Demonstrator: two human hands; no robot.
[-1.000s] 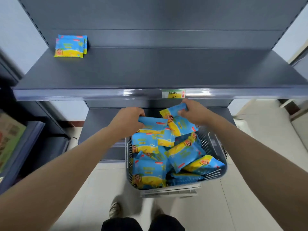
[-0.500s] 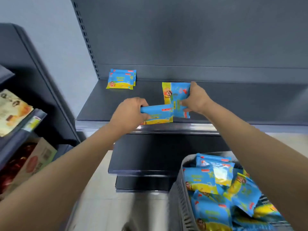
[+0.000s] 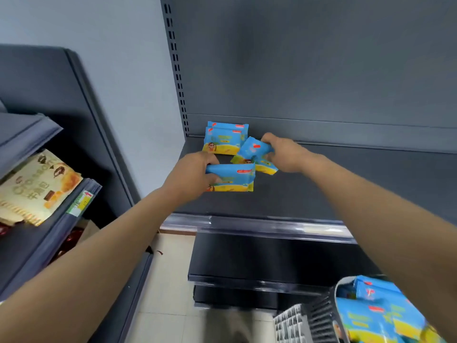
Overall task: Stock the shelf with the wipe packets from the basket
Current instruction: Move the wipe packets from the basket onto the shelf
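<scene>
Over the dark grey shelf (image 3: 346, 189), my left hand (image 3: 190, 177) grips a blue and yellow wipe packet (image 3: 235, 178) by its left end. My right hand (image 3: 286, 154) holds another wipe packet (image 3: 252, 152), tilted, just behind and to the right of the first. Two stacked packets (image 3: 223, 141) lie at the shelf's back left corner, close to the right hand's packet. At the bottom right, the grey basket (image 3: 319, 318) holds several more packets (image 3: 376, 315).
A neighbouring shelf unit on the left carries snack bags (image 3: 37, 186) and a price label (image 3: 81, 201). Lower dark shelves (image 3: 259, 263) sit below the stocked one, above the tiled floor (image 3: 170, 280). The perforated upright (image 3: 176, 70) marks the shelf's left end.
Both hands lifted a packet each from the basket and carried them up and inward over the shelf, toward the stacked packets at the back left. The view swung left and up.
</scene>
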